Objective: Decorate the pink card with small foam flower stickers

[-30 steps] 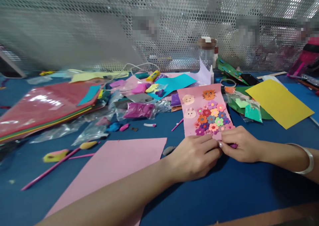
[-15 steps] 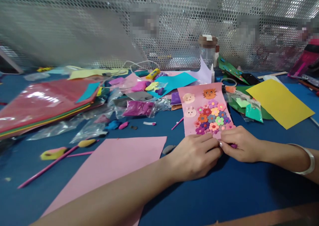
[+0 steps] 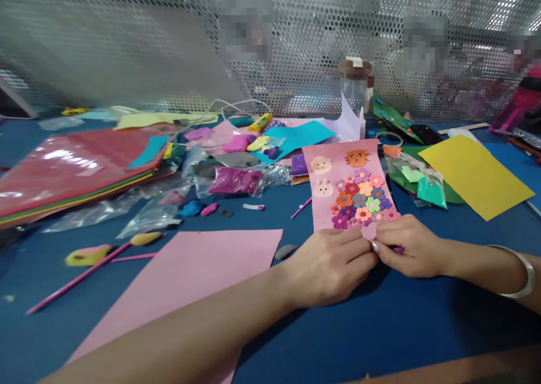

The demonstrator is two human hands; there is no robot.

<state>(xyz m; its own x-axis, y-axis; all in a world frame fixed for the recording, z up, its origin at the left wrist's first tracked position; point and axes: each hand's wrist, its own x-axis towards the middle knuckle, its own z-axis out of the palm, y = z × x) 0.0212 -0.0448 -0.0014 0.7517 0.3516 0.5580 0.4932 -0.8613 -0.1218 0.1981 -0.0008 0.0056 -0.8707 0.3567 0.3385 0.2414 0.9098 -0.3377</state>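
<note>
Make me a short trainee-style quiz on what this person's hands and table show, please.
1. Which wrist wears the pale bangle?
2. The left hand and right hand meet at which end of the flowered pink sheet: a) far, b) near?
3. True or false: the yellow sheet lies to the right of the flowered pink sheet.

Key: 1. The right wrist. 2. b. 3. True.

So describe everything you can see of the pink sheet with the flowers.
The decorated pink sheet looks like thin paper or foam, slightly bowed. It carries a dense cluster of multicoloured flowers, an orange cat face above, and two pale animal faces at left. The left hand and right hand meet at its near edge, partly hiding it.
</note>
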